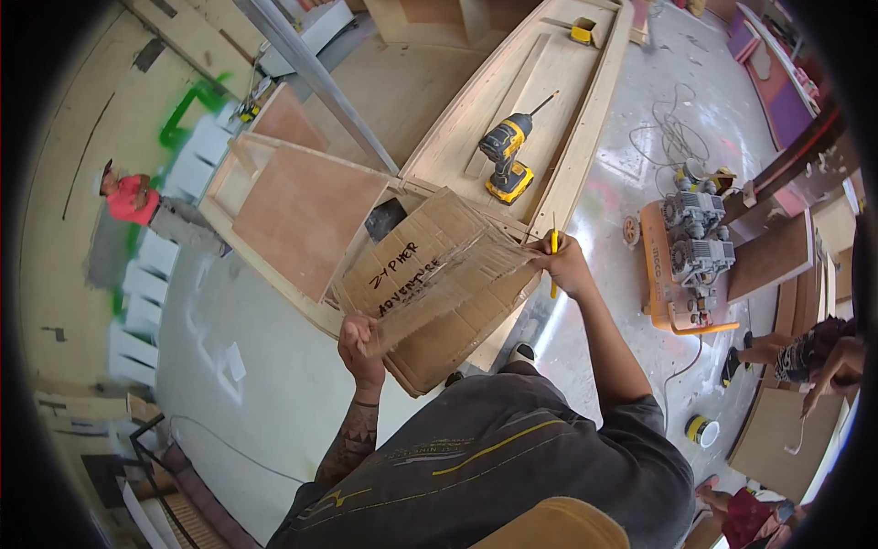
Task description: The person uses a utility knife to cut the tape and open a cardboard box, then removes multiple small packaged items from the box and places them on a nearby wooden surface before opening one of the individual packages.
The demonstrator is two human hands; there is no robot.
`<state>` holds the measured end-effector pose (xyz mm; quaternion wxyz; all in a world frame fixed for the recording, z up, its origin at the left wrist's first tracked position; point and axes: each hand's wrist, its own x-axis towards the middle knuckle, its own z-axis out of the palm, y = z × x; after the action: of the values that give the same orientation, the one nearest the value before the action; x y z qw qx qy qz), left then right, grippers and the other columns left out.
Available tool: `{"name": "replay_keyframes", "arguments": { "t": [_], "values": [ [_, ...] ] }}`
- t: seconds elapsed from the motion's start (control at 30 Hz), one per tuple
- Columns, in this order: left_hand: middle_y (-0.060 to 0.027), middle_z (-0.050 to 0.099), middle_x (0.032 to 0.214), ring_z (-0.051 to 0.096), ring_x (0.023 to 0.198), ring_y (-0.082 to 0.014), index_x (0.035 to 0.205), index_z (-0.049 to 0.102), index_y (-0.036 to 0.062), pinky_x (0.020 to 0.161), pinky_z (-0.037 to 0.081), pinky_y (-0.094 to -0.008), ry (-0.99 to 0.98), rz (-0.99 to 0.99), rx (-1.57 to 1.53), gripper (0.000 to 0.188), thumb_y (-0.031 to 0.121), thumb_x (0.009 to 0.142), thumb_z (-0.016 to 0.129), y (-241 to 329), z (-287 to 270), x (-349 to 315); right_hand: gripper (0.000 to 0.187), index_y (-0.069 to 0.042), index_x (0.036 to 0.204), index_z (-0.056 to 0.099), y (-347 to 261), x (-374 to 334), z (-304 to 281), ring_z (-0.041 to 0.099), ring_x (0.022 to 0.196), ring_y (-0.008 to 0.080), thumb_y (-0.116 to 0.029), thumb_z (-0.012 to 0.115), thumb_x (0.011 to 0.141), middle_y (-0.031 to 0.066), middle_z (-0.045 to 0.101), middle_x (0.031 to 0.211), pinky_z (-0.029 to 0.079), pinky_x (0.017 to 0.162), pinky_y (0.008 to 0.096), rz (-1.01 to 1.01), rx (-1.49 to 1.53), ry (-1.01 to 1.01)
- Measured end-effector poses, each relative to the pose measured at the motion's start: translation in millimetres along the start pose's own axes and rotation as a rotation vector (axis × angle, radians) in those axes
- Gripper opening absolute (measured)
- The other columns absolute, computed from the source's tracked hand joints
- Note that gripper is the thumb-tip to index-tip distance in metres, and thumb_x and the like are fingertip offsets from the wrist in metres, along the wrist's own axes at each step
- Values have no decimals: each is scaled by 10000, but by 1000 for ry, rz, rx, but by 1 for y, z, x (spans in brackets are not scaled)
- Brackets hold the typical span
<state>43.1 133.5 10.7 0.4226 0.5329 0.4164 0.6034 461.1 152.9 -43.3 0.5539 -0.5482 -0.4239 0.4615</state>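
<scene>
A flattish brown cardboard box (402, 233) with handwriting on its top rests on the near end of a wooden frame, right in front of me. Its loose flap (462, 295) is stretched between my hands. My left hand (363, 352) is closed on the flap's left end. At the right end, my right hand (565, 263) pinches the flap's corner and also holds a yellow utility knife (554, 245), its thin blade pointing up and away from me. Strips of clear tape run across the cardboard. Beyond the box, a yellow and black cordless drill (506, 145) stands on its battery, bit fitted.
The long wooden frame (560, 197) reaches away from me, with a tape measure (583, 31) at its far end. Left of the box lies a plywood panel (306, 197). An orange air compressor (658, 265) stands at right. Other people (134, 197) are at both sides.
</scene>
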Motion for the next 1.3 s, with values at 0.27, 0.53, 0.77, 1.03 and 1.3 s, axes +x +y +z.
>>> {"name": "replay_keyframes", "arguments": {
  "t": [0.27, 0.53, 0.77, 1.03, 1.3],
  "values": [
    [-43, 465, 707, 500, 762, -197, 664, 409, 115, 794, 434, -355, 77, -130, -161, 452, 304, 1067, 490, -22, -7, -4, 334, -26, 1241, 563, -83, 50, -13, 740, 861, 334, -301, 515, 1060, 215, 731, 960, 580, 766, 445, 212, -606, -176],
    [-40, 466, 694, 497, 763, -212, 641, 421, 120, 799, 434, -363, 118, -197, -279, 460, 319, 1047, 508, -24, -8, -5, 251, -97, 1153, 733, -95, 114, 28, 740, 1013, 371, -285, 639, 1015, 203, 763, 1031, 586, 882, 490, -144, -1025, -414],
    [-49, 478, 686, 505, 747, -220, 633, 428, 105, 819, 431, -363, 153, -95, -254, 451, 309, 1021, 535, -27, -1, -6, 253, -116, 1149, 774, -88, 132, 30, 744, 999, 350, -286, 668, 994, 176, 770, 1042, 591, 887, 459, -208, -1122, -560],
    [-61, 501, 662, 529, 714, -214, 614, 413, 104, 879, 446, -376, 212, -94, -271, 443, 254, 1009, 545, -30, 1, -5, 227, -74, 1132, 765, -109, 112, 4, 733, 945, 350, -227, 689, 983, 171, 753, 944, 572, 856, 450, -225, -975, -681],
    [9, 404, 629, 460, 652, -166, 637, 405, 163, 677, 426, -329, 373, -275, -347, 427, 257, 1000, 609, -2, 16, 24, 227, -70, 1105, 752, -119, 55, -3, 728, 964, 369, -256, 698, 987, 191, 753, 983, 573, 856, 471, -308, -1214, -656]
  ]
}}
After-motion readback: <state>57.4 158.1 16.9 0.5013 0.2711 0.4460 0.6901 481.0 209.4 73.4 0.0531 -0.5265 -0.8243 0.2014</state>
